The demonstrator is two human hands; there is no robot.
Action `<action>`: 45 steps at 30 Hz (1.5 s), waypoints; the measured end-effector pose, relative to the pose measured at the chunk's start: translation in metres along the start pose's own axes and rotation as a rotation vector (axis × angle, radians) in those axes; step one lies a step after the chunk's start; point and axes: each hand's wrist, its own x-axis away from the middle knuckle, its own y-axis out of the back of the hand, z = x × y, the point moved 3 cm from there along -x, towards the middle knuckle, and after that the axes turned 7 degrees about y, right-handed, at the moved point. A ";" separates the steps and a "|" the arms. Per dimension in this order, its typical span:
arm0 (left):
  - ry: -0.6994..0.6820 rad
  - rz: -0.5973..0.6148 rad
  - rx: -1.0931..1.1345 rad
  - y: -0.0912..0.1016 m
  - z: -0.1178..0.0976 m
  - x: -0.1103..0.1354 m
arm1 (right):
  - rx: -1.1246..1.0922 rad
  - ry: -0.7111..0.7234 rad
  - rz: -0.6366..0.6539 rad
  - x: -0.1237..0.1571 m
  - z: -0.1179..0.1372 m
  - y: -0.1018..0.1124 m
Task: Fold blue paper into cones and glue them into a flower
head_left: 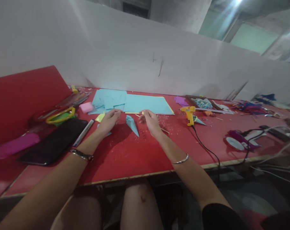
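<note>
A light-blue paper cone (132, 125) lies on the red tabletop between my two hands, its narrow tip toward me. My left hand (110, 120) hovers just left of the cone, fingers loosely stretched and apart from it. Beneath that hand, a folded blue paper piece (108, 134) is partly covered, and a yellow-green paper piece (100, 117) sits beside it. To the cone's right, my right hand (150, 122) has its fingers curled together. A tiny pale spot shows at its fingertips, too small to name. Light-blue paper sheets (147, 103) lie behind both hands.
A yellow glue gun (189, 115) stands at right, its cord running over the table edge. Farther right are a tray of paper pieces (202, 103) and a purple box (249, 142). On the left lie a black phone (55, 143), a marker (83, 133) and yellow-handled scissors (61, 116).
</note>
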 end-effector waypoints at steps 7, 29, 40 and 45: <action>-0.002 0.005 -0.001 0.000 0.000 0.000 | 0.121 0.056 -0.016 -0.003 -0.003 0.002; 0.003 0.004 -0.005 0.001 0.002 -0.002 | 0.194 0.091 0.102 -0.002 -0.002 -0.001; 0.016 0.002 -0.021 0.000 0.002 -0.002 | 0.567 0.150 0.161 0.007 -0.006 -0.009; 0.001 -0.013 -0.150 0.000 0.000 -0.002 | 0.601 0.165 0.196 0.010 -0.010 -0.015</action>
